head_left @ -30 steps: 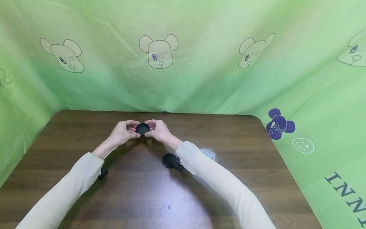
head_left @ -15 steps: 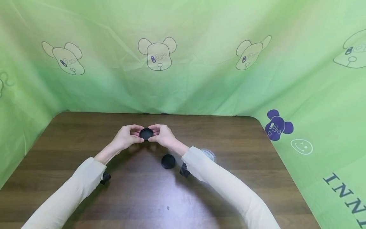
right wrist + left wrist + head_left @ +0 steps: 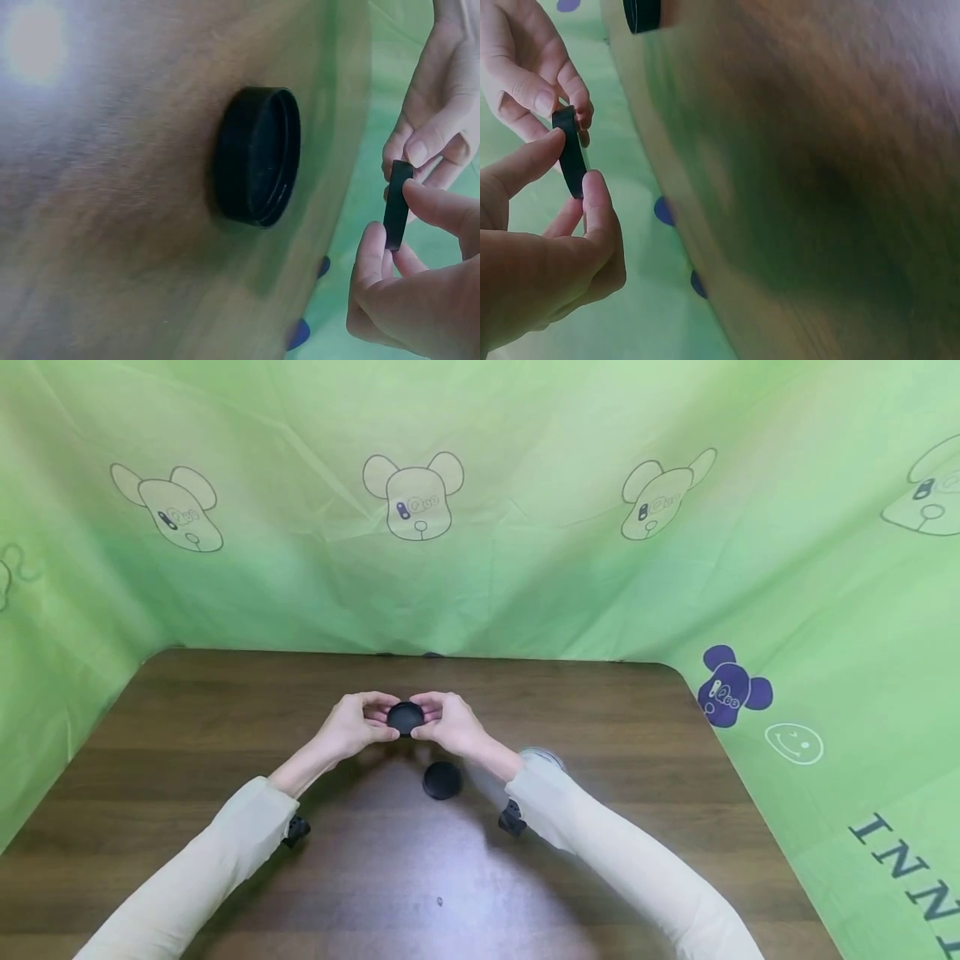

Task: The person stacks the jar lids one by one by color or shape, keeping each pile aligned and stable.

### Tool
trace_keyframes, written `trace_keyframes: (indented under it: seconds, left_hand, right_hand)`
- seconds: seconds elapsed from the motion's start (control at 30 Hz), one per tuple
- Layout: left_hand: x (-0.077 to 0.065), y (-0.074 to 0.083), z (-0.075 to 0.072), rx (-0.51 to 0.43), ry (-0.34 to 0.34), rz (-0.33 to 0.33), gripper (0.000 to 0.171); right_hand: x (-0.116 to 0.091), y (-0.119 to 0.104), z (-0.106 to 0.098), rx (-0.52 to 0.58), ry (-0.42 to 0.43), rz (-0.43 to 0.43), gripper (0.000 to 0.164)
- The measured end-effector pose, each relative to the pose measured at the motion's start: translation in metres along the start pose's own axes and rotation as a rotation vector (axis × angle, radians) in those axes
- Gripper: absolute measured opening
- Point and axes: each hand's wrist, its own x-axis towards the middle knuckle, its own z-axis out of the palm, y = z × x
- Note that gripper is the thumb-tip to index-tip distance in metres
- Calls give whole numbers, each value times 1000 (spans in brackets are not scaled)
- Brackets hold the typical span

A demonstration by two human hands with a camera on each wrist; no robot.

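Observation:
Between my two hands is a shallow round black lid (image 3: pixel 406 718), held above the far middle of the table. My left hand (image 3: pixel 348 727) pinches its left edge, thumb at the front and fingers behind. On the opposite edge my right hand (image 3: pixel 457 725) has a matching pinch. Both wrist views show this lid edge-on, a thin dark band (image 3: pixel 397 206) between the fingertips. A second round black piece, like a shallow cap (image 3: pixel 442 781) with a raised rim, lies on the table nearer to me; its hollow side faces up.
Behind the right sleeve a clear round container (image 3: pixel 546 755) shows only part of its rim. Black wrist cameras (image 3: pixel 513 818) hang under both cuffs. The brown wooden table (image 3: pixel 225 710) ends at a green printed curtain (image 3: pixel 487 593) at the back and sides.
Both hands have moved right and slightly toward me with the black lid between them. The black cap on the table, partly overlapped by the right wrist camera earlier, now shows fully.

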Motion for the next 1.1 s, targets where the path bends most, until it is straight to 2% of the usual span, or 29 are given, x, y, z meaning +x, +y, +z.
trace_keyframes:
  seconds: [0.2,0.5,0.77,1.1]
  left_hand:
    - [-4,0,12,-7,2,14,48]
    - [-8,0,29,11,-8,56,48]
    - [-12,3,41,8,-18,50,45]
    - [-19,3,51,-16,-84,33,45]
  right_hand:
    - [-12,7,-3,-19,11,-22,47]
    - [-32,16,-10,-30,54,-1,47]
    - [-46,21,-14,10,57,-13,47]
    - [-64,25,-13,-7,44,17,46]
